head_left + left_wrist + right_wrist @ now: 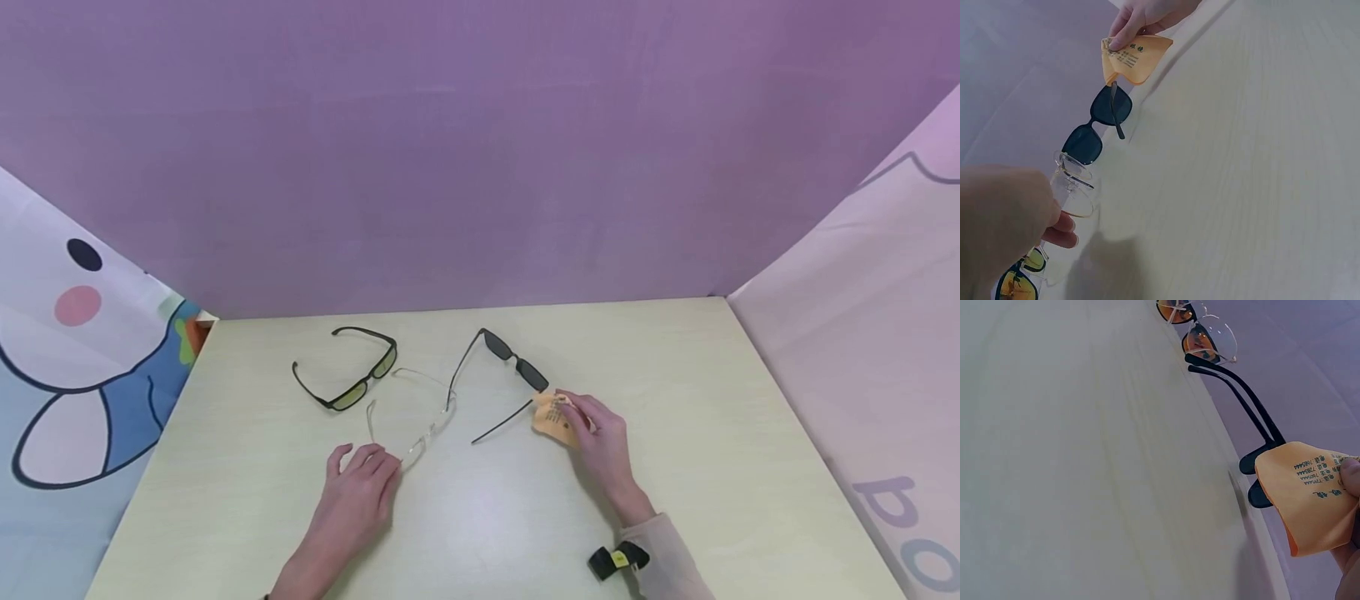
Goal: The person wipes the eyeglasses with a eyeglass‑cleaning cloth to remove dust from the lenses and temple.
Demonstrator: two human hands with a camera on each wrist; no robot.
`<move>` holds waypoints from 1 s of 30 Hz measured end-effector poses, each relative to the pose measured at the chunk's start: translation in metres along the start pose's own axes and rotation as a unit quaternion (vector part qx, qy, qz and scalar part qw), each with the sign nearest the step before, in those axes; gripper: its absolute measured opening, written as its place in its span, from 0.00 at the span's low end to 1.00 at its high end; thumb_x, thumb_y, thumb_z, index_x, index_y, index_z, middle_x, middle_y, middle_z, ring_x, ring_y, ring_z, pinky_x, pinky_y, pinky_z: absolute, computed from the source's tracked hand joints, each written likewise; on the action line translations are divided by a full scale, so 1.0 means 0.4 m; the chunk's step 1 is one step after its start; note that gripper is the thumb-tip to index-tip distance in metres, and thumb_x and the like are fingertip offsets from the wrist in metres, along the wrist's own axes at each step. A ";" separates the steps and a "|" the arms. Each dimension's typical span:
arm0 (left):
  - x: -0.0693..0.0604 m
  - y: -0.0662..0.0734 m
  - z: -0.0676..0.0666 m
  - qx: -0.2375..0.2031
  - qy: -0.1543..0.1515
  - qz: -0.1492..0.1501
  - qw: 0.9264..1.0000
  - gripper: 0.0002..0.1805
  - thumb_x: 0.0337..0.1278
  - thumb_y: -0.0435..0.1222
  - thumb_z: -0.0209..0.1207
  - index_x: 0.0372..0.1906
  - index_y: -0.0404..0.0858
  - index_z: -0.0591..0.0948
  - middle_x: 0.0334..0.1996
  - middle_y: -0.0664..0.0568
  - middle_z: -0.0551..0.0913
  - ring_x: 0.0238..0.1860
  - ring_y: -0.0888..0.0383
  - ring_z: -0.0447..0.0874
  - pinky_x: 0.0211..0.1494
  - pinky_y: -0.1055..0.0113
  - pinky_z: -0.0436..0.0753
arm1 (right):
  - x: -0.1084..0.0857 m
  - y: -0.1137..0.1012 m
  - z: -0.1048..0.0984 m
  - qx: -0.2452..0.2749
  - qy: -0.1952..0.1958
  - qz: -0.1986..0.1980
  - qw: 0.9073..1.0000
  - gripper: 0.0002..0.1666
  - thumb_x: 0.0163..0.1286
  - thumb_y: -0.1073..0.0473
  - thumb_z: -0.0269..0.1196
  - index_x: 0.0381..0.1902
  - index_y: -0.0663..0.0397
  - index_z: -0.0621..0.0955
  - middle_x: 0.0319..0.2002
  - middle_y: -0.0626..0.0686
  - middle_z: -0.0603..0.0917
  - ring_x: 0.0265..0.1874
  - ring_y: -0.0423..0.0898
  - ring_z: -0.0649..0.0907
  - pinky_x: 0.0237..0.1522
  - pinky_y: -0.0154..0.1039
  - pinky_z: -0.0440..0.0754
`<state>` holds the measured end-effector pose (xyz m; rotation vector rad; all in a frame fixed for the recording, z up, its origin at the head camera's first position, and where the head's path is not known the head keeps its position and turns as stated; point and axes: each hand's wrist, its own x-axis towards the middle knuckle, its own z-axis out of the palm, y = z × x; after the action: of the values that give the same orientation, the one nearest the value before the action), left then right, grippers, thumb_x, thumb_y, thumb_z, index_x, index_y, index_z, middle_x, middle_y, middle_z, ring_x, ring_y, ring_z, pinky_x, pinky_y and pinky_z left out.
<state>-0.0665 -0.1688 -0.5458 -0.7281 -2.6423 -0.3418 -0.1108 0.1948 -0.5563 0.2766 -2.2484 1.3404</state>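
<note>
Cloth of orange printed fabric [552, 418] is pinched in the right hand [604, 442] against black dark-lensed sunglasses [530, 373]. The left hand [357, 490] grips transparent thin-rimmed spectacles [1079, 200] at one end.

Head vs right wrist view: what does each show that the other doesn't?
Only head: left hand, black wrist device by the right sleeve, cartoon print at left.

Only right wrist: readable digits on the orange cloth.

Both: that cloth, right hand, dark sunglasses, clear glasses, tinted-lens glasses.
</note>
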 end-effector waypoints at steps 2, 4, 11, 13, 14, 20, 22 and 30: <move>-0.002 0.000 0.003 0.009 -0.012 0.000 1.000 0.04 0.58 0.33 0.65 0.34 0.44 0.81 0.36 0.53 0.87 0.50 0.50 0.82 0.61 0.38 0.70 | 0.000 0.001 0.000 -0.001 0.000 0.000 1.000 0.14 0.65 0.73 0.69 0.48 0.60 0.88 0.35 0.54 0.90 0.28 0.34 0.78 0.29 0.22 0.75; -0.002 0.000 0.005 0.014 -0.021 -0.001 1.000 0.05 0.57 0.33 0.66 0.34 0.45 0.81 0.37 0.54 0.87 0.50 0.51 0.82 0.61 0.39 0.71 | -0.001 0.002 0.000 -0.002 -0.001 -0.001 1.000 0.14 0.64 0.73 0.69 0.48 0.60 0.88 0.36 0.55 0.90 0.29 0.34 0.79 0.29 0.22 0.75; -0.003 0.006 0.008 0.025 -0.033 -0.001 0.999 0.04 0.57 0.34 0.66 0.36 0.45 0.82 0.38 0.55 0.88 0.50 0.51 0.81 0.58 0.43 0.71 | 0.002 -0.001 0.000 -0.002 -0.004 -0.010 1.000 0.13 0.65 0.73 0.69 0.47 0.61 0.88 0.34 0.55 0.89 0.26 0.34 0.76 0.26 0.23 0.72; -0.003 0.006 0.008 0.027 -0.034 -0.001 0.999 0.03 0.59 0.34 0.64 0.36 0.45 0.82 0.39 0.55 0.87 0.50 0.51 0.80 0.57 0.44 0.71 | 0.002 -0.001 0.000 -0.002 -0.004 -0.009 1.000 0.13 0.65 0.73 0.69 0.47 0.61 0.88 0.34 0.55 0.89 0.26 0.34 0.76 0.26 0.23 0.72; -0.004 0.006 0.008 0.028 -0.035 0.000 0.999 0.03 0.60 0.35 0.63 0.37 0.45 0.82 0.39 0.55 0.87 0.50 0.51 0.80 0.56 0.44 0.71 | 0.002 -0.001 0.000 -0.003 -0.003 -0.007 1.000 0.13 0.66 0.73 0.69 0.47 0.60 0.88 0.34 0.55 0.89 0.26 0.34 0.76 0.26 0.23 0.72; -0.008 0.004 0.010 0.036 -0.030 0.003 0.999 0.05 0.63 0.36 0.57 0.38 0.44 0.83 0.39 0.54 0.86 0.50 0.50 0.80 0.55 0.45 0.72 | -0.002 -0.004 0.004 -0.007 0.002 -0.007 1.000 0.14 0.64 0.75 0.68 0.47 0.61 0.89 0.32 0.53 0.89 0.26 0.34 0.75 0.26 0.22 0.71; -0.008 0.004 0.011 0.043 -0.024 0.007 0.999 0.08 0.64 0.36 0.53 0.38 0.42 0.83 0.40 0.53 0.86 0.50 0.49 0.80 0.56 0.44 0.72 | -0.002 -0.006 0.006 -0.004 0.006 -0.011 1.000 0.14 0.64 0.75 0.69 0.46 0.61 0.89 0.31 0.54 0.89 0.26 0.35 0.75 0.26 0.22 0.71; -0.004 0.017 0.002 0.009 -0.011 -0.012 1.000 0.11 0.61 0.33 0.56 0.46 0.39 0.83 0.46 0.50 0.84 0.55 0.47 0.79 0.61 0.41 0.69 | -0.003 -0.009 0.004 -0.003 0.003 -0.004 1.000 0.13 0.64 0.74 0.69 0.47 0.62 0.88 0.32 0.58 0.89 0.26 0.35 0.75 0.26 0.21 0.70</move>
<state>-0.0618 -0.1635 -0.5464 -0.6995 -2.6737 -0.3181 -0.1089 0.1917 -0.5549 0.2798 -2.2430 1.3292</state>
